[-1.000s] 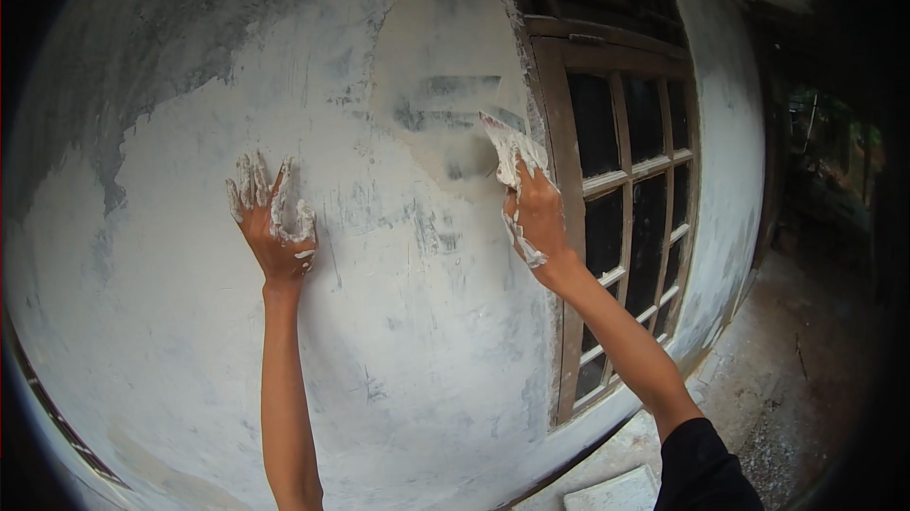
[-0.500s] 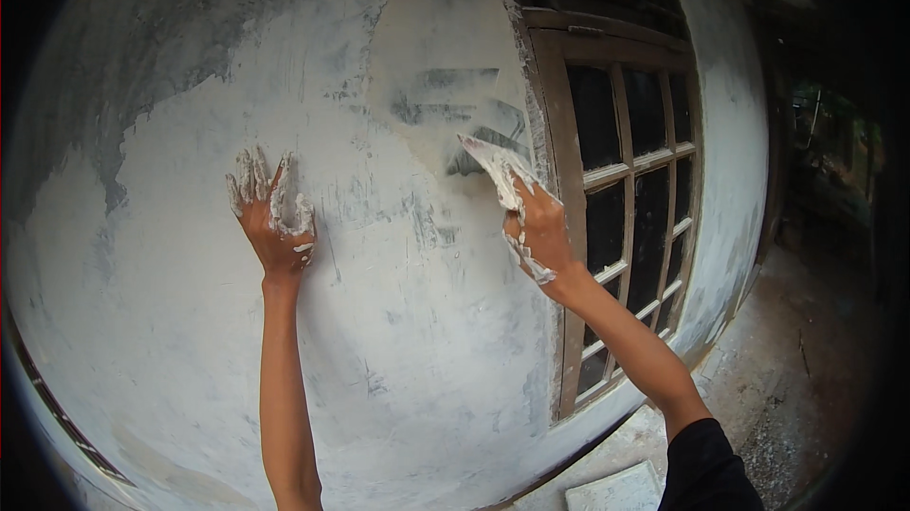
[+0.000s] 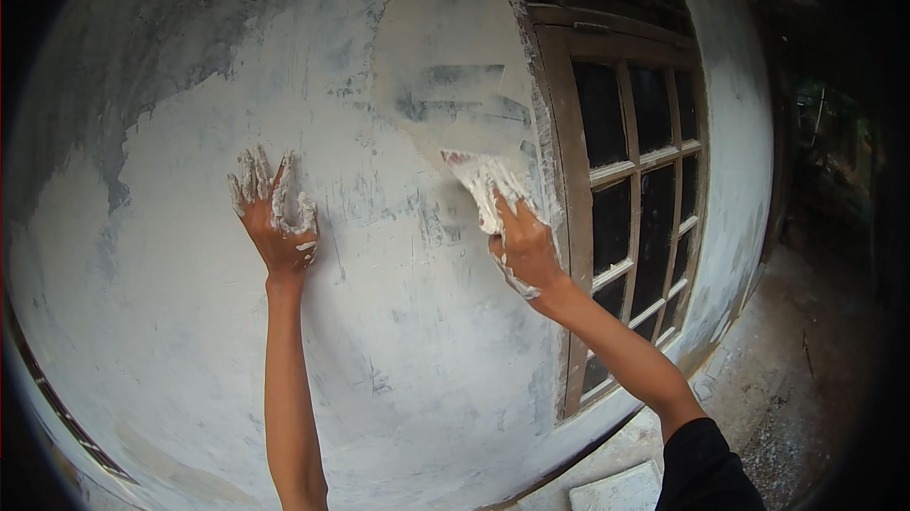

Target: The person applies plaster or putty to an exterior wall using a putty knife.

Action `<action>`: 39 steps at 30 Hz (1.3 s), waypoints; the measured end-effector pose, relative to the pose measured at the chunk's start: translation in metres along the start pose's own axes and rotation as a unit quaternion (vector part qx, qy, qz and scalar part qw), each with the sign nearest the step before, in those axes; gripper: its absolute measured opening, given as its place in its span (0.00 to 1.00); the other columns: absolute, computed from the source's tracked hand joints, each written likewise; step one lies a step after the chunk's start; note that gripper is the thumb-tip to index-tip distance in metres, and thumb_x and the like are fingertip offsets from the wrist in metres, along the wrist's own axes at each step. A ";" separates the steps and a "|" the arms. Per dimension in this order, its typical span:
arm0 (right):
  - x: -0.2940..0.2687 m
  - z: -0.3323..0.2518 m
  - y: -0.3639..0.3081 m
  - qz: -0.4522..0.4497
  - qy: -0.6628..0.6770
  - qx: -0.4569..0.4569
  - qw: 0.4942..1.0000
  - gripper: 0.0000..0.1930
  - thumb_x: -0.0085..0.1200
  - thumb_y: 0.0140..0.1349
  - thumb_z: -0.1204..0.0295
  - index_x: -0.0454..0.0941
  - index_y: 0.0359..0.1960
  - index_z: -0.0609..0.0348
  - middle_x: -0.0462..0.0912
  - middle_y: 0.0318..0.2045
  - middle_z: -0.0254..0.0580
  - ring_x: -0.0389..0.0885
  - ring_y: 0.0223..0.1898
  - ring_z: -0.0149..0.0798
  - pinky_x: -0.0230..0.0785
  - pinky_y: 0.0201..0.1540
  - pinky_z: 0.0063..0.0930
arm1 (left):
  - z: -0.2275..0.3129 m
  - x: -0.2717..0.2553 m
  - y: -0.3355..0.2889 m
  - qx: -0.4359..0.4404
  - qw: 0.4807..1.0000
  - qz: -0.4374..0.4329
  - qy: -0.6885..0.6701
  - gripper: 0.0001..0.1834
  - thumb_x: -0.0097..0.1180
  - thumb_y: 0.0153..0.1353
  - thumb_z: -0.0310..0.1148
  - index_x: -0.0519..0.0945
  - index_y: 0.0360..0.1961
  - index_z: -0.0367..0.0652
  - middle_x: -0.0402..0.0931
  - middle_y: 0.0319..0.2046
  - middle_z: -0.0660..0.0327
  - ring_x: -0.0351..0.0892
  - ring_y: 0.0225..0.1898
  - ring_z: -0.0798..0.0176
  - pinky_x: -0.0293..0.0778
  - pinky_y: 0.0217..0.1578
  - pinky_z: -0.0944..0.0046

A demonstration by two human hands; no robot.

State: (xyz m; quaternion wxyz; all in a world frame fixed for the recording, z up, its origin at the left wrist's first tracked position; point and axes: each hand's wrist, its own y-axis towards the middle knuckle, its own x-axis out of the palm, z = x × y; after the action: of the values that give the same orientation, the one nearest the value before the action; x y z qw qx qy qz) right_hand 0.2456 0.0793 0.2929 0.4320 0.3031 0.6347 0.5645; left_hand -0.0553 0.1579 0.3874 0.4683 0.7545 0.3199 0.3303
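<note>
My left hand [image 3: 279, 223] is raised against the wall [image 3: 379, 293], fingers spread and thickly smeared with white putty. I see no tool in it. In my right hand [image 3: 527, 246] is a putty knife [image 3: 488, 179], its blade caked with white putty and its edge toward the wall. Putty also covers the fingers of that hand. Just above the blade, a fresh cream-coloured putty patch [image 3: 427, 32] runs up beside the window, with dark grey streaks showing through it.
To the right is a brown wooden window frame [image 3: 559, 113] with dark panes and pale crossbars. A whitish square slab [image 3: 616, 490] lies on the ground at the lower right. Bare dark grey wall [image 3: 171, 46] shows at the upper left.
My right hand has moved slightly left and down with the putty knife, and the blade has turned to show more of its putty-covered face. The dark patch under it is now lighter. My left hand stays put.
</note>
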 end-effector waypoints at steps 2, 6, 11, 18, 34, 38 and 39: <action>-0.008 0.016 0.037 0.035 -0.019 0.019 0.999 0.26 0.51 0.50 0.82 0.66 0.55 0.74 0.74 0.37 0.62 0.80 0.33 0.57 0.76 0.33 0.41 | 0.004 -0.007 0.004 -0.008 1.000 -0.015 0.007 0.31 0.54 0.49 0.49 0.77 0.51 0.40 0.76 0.49 0.49 0.64 0.62 0.48 0.45 0.66 0.43; 0.037 0.024 0.035 -0.046 -0.078 0.104 0.990 0.21 0.43 0.56 0.82 0.66 0.53 0.75 0.73 0.42 0.64 0.80 0.35 0.59 0.77 0.34 0.41 | 0.009 -0.005 0.009 -0.007 1.000 -0.007 0.005 0.31 0.54 0.45 0.44 0.78 0.51 0.41 0.76 0.49 0.49 0.64 0.62 0.48 0.45 0.66 0.43; 0.042 -0.024 -0.046 -0.170 -0.059 0.046 0.983 0.22 0.44 0.56 0.81 0.66 0.55 0.72 0.74 0.39 0.63 0.82 0.33 0.57 0.77 0.34 0.42 | 0.003 -0.006 0.005 -0.004 1.000 -0.024 0.005 0.31 0.54 0.46 0.46 0.77 0.52 0.42 0.76 0.50 0.49 0.64 0.62 0.48 0.45 0.66 0.43; -0.006 0.028 0.030 0.046 -0.042 0.027 0.998 0.23 0.48 0.54 0.81 0.67 0.54 0.72 0.74 0.34 0.61 0.80 0.32 0.58 0.75 0.31 0.45 | -0.001 -0.007 0.003 0.001 1.000 -0.023 0.014 0.37 0.48 0.53 0.61 0.76 0.53 0.41 0.73 0.53 0.49 0.62 0.63 0.47 0.46 0.66 0.43; 0.006 0.013 0.011 0.004 -0.041 -0.026 0.999 0.27 0.54 0.48 0.79 0.69 0.54 0.70 0.74 0.31 0.54 0.79 0.25 0.50 0.75 0.26 0.36 | 0.004 -0.006 0.004 0.002 0.999 -0.039 0.036 0.39 0.44 0.54 0.63 0.76 0.53 0.41 0.72 0.55 0.48 0.62 0.63 0.47 0.45 0.66 0.43; 0.047 0.036 0.020 -0.097 -0.157 -0.018 0.983 0.24 0.47 0.53 0.82 0.66 0.54 0.72 0.74 0.38 0.58 0.82 0.27 0.53 0.78 0.28 0.36 | 0.006 -0.003 0.003 0.000 0.999 -0.043 0.023 0.41 0.42 0.55 0.66 0.75 0.54 0.41 0.70 0.56 0.48 0.61 0.63 0.47 0.45 0.66 0.44; 0.051 0.037 0.016 -0.097 -0.156 -0.019 0.983 0.24 0.47 0.53 0.82 0.66 0.54 0.72 0.74 0.38 0.58 0.82 0.27 0.53 0.78 0.28 0.36 | 0.006 -0.002 0.003 0.000 0.999 -0.042 0.025 0.41 0.42 0.55 0.66 0.75 0.54 0.41 0.70 0.56 0.48 0.61 0.63 0.47 0.45 0.66 0.44</action>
State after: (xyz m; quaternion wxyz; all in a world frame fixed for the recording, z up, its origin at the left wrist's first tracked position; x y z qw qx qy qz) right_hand 0.2541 0.1439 0.2986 0.5837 0.3162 0.5753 0.4778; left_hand -0.0510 0.1526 0.3878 0.4735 0.7321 0.3632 0.3284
